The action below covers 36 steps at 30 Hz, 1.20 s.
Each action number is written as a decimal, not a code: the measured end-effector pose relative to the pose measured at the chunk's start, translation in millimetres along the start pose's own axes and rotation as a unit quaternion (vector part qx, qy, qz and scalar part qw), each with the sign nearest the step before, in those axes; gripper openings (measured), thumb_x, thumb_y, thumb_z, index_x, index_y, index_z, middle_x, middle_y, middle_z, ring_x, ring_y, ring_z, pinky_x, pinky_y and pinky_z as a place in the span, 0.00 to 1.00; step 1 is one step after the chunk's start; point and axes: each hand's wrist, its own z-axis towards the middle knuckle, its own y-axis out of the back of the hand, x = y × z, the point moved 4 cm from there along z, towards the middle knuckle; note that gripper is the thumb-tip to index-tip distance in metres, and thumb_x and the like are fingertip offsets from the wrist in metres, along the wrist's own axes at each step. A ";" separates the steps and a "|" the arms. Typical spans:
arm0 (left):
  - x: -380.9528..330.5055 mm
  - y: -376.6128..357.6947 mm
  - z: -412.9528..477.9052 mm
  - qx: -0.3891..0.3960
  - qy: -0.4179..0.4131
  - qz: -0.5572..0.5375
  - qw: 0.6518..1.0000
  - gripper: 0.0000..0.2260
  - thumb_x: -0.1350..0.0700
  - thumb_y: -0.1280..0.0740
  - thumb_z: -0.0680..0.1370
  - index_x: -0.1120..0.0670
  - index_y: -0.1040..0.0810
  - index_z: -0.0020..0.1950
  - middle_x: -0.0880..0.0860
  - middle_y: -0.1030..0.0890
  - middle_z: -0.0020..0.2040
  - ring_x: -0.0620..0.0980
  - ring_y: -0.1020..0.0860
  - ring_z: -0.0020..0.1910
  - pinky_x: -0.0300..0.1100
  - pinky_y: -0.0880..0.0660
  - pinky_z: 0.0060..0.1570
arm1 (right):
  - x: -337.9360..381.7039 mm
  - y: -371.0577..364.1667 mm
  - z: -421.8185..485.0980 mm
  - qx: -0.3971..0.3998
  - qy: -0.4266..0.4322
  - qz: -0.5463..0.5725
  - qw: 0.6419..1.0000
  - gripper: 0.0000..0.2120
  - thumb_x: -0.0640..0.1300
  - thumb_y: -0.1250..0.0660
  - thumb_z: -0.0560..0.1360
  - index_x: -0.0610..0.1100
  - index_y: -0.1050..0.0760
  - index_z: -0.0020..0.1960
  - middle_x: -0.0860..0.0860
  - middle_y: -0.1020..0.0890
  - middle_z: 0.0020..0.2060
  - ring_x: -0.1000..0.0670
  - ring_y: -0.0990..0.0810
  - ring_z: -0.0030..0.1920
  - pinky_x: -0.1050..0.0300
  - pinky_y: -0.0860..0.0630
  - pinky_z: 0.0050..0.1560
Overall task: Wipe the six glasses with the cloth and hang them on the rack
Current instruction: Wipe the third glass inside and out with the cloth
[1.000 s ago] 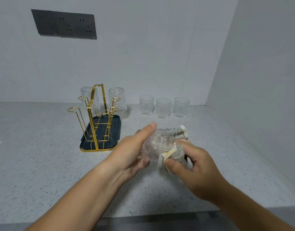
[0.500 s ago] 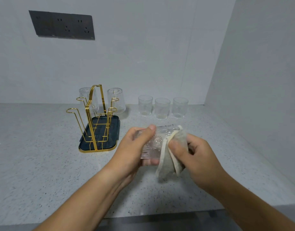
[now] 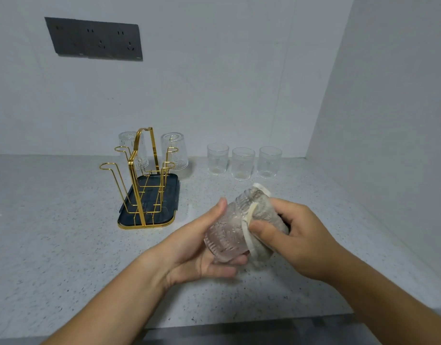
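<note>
Head view: the left hand (image 3: 189,247) curls around the near end of a ribbed clear glass (image 3: 225,235), thumb up along its side. The right hand (image 3: 298,236) pinches a grey cloth with a pale edge (image 3: 261,215) against the far end. I cannot tell whether the cloth reaches inside.

The glass lies tilted, its long axis running from the left palm up and away to the right. The gold wire rack (image 3: 142,175) stands on a dark blue tray (image 3: 173,195) to the left of the hands and farther back on the speckled grey counter (image 3: 65,245). The left hand is the nearer one to it.

Two clear glasses (image 3: 174,150) hang inverted at the back of the rack, and its front hooks are bare. Three clear tumblers (image 3: 242,163) wait upright in a row to the right of it.

No brand or label can be read, and the dark grey socket panel (image 3: 93,39) shows no legible writing.
</note>
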 end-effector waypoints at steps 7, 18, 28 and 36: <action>-12.7 -15.2 2.3 0.028 -0.127 0.347 0.929 0.19 0.70 0.26 0.75 0.56 0.21 0.63 0.54 0.14 0.56 0.52 0.16 0.57 0.44 0.21 0.61 | -1.9 3.0 9.4 0.098 -0.047 -0.039 0.993 0.09 0.49 0.30 0.80 0.51 0.19 0.42 0.51 0.20 0.32 0.56 0.23 0.33 0.61 0.27 0.35; -22.8 14.2 7.0 -0.110 -0.214 -0.047 0.969 0.19 0.56 0.24 0.71 0.56 0.20 0.61 0.54 0.14 0.48 0.50 0.14 0.46 0.44 0.16 0.47 | -36.6 18.3 10.4 -0.210 -0.138 0.382 0.890 0.20 0.52 0.37 0.76 0.44 0.21 0.64 0.44 0.14 0.59 0.46 0.15 0.60 0.44 0.22 0.63; -28.8 -5.4 20.0 -0.228 -0.394 -0.013 0.890 0.20 0.55 0.24 0.74 0.54 0.21 0.65 0.60 0.16 0.61 0.60 0.17 0.62 0.57 0.22 0.64 | -31.3 -65.5 14.9 -0.123 -0.227 0.581 0.771 0.27 0.58 0.44 0.83 0.40 0.27 0.73 0.38 0.19 0.65 0.38 0.21 0.67 0.38 0.32 0.75; -17.3 -2.8 12.1 -0.281 -0.415 0.101 0.859 0.18 0.53 0.24 0.73 0.54 0.22 0.61 0.54 0.14 0.54 0.52 0.15 0.55 0.45 0.18 0.54 | -35.9 -59.4 16.7 -0.158 -0.244 0.582 0.760 0.24 0.55 0.41 0.84 0.40 0.25 0.71 0.37 0.18 0.64 0.37 0.19 0.65 0.36 0.30 0.72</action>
